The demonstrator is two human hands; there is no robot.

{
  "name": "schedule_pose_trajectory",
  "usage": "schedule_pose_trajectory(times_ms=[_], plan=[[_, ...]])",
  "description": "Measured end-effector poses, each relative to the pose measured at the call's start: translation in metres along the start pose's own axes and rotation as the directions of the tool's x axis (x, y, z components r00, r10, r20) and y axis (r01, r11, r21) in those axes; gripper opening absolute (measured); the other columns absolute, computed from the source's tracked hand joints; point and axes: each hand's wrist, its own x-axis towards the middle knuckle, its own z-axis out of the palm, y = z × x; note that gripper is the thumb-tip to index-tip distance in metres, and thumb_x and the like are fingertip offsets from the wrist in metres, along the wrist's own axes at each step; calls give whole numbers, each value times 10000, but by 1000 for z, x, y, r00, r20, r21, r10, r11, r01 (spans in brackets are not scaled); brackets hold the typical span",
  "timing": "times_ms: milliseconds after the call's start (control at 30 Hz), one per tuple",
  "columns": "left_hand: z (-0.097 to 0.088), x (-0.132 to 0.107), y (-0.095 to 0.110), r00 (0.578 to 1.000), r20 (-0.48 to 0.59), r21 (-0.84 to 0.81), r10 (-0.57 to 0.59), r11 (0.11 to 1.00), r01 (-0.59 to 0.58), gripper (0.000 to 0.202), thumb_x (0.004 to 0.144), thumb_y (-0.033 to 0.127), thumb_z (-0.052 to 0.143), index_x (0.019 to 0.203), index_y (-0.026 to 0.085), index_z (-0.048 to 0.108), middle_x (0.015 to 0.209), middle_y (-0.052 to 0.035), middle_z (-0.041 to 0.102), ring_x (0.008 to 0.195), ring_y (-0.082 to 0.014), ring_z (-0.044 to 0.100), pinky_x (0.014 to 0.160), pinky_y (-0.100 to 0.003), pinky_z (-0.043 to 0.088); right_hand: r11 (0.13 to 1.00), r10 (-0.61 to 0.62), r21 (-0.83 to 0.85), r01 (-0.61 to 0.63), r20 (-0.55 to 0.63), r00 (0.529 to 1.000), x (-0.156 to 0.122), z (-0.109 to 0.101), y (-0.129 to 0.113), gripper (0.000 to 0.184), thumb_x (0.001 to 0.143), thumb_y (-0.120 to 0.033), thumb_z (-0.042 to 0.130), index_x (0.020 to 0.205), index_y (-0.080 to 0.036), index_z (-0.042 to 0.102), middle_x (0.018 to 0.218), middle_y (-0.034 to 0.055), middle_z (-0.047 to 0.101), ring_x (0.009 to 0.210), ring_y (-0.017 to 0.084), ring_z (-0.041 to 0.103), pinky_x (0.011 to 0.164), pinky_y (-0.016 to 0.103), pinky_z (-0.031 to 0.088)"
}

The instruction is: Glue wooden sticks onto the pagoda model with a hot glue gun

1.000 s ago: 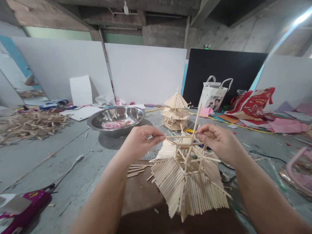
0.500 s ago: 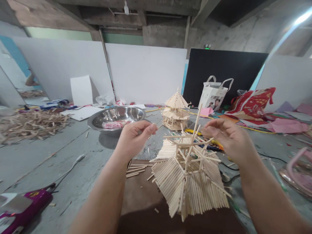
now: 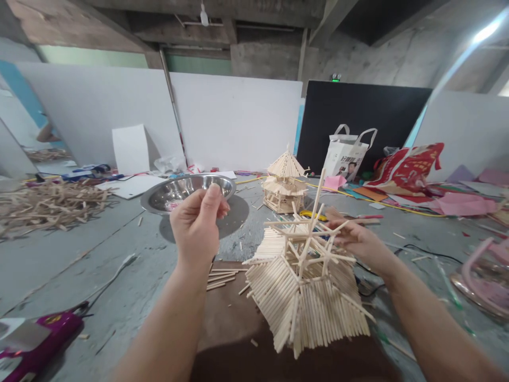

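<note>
Your left hand [image 3: 196, 225]: curled narrow, now farther off, ten o'clock from the wooden-stick pagoda model [image 3: 314, 307]. Your right hand [image 3: 360, 239]: lowered, two o'clock; grip cannot be told.

Soft, fairly even light fills the middle, while the concrete ceiling [image 3: 274, 61] sits dim. Top right, white glare [image 3: 490, 29] smears into a pale downward streak. The steel bowl [image 3: 153, 203] catches highlights beside a soft shadow [image 3: 237, 213]; a darker one crosses the near part of the brown board [image 3: 222, 313]. The stick model [image 3: 320, 310] is sharper; wide-angle stretch warps the margins, where the purple tool [image 3: 45, 334] softens
</note>
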Motion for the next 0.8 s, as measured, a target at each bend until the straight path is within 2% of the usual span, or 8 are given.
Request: schedule_pose_trajectory(times_ms=[100, 233, 367, 500, 600, 700, 800], plan=[[0, 0, 0, 1000, 6, -17, -9, 1000, 9, 301, 821, 340, 409, 559, 207, 476, 532, 27, 508, 521, -89, 472, 483, -266, 354, 1000, 5, 24, -9, 152, 988, 1, 2, 6, 262, 655, -309, 627, 876, -177, 576, 926, 72, 644, 868, 215, 587, 765, 376, 443], [2, 1, -1, 1000, -11, -108, -8, 994, 7, 292, 787, 329, 484, 529, 193, 503, 502, 27, 492, 485, -75, 449, 443, -242, 341, 990, -47, -119, 78, 246, 968, 5, -2, 9, 225, 702, -321, 581, 855, -160, 619, 951, 83, 637, 924, 237, 559, 824, 399, 404], [5, 3, -4, 999, -35, -168, 11, 986, -17, 294, 762, 311, 527, 500, 179, 519, 473, 24, 489, 455, -71, 443, 406, -228, 322, 966, -56, -219, 140, 352, 934, 13, -7, 0, 209, 712, -326, 567, 836, -169, 630, 970, 76, 622, 938, 229, 539, 844, 361, 388], [5, 3, -4, 1000, -26, -176, -2, 984, -3, 290, 758, 300, 536, 496, 177, 531, 464, 23, 492, 450, -71, 443, 409, -224, 324, 989, 27, -147, 29, 370, 929, 29, -4, -4, 253, 687, -334, 587, 888, -180, 572, 906, 47, 609, 830, 185, 564, 727, 300, 442], [3, 3, -3, 1000, -5, -158, -10, 987, 9, 288, 760, 305, 531, 503, 176, 534, 468, 23, 498, 448, -69, 443, 419, -221, 336, 991, 67, -135, -12, 418, 906, 42, 1, -2, 395, 628, -318, 631, 981, -171, 533, 892, 41, 604, 811, 182, 566, 691, 291, 455], [2, 3, -3, 1000, 6, -126, -15, 992, 16, 301, 764, 322, 521, 503, 171, 529, 471, 22, 497, 451, -67, 443, 421, -216, 344, 962, 39, -257, 94, 469, 882, 52, 2, -4, 509, 636, -325, 619, 1104, -165, 499, 1016, 76, 588, 906, 209, 549, 766, 327, 441], [2, 3, -3, 1000, 13, -109, -19, 994, 20, 305, 766, 320, 515, 501, 169, 523, 464, 24, 491, 449, -65, 440, 422, -212, 351, 844, -58, -433, 316, 513, 856, 58, 1, -11, 524, 649, -330, 611, 1134, -157, 516, 1183, 109, 504, 1084, 245, 447, 909, 360, 346]])
